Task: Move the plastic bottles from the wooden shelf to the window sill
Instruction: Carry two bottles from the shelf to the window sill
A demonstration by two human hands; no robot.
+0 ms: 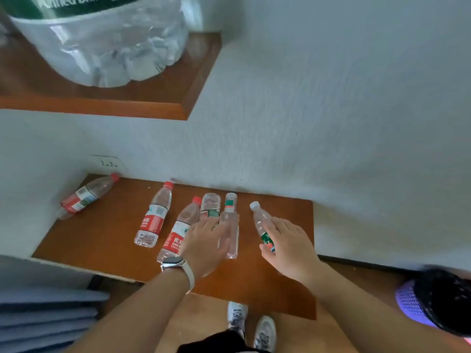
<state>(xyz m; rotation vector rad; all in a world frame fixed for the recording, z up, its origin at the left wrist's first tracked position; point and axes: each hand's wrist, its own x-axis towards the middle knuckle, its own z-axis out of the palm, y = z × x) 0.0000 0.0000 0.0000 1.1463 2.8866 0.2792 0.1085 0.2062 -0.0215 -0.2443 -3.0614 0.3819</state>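
Six small plastic bottles lie on their sides on the low wooden shelf [102, 240] in the lower centre of the frame, so the job looks barely begun; no window sill can be made out with certainty, though a second wooden ledge [142, 98] at upper left carries a large clear water jug [107, 47] with a green label. The right hand [288, 245] curls around a white-capped, green-labelled bottle [260, 220] at the right end of the row, apparently gripping it, its neck tipped up toward the wall. The left hand [204, 240], a pale-strapped watch [175, 263] on the wrist, hangs open with fingers spread over a clear label-less bottle [230, 235] and a red-labelled bottle [178, 230]; contact cannot be confirmed. Another red-capped bottle [154, 217] lies just left, and one more [84, 197] rests apart near the wall socket [108, 163]. All are thin, ribbed, see-through plastic and look empty; the shelf is smooth reddish-brown veneer against a white textured wall.
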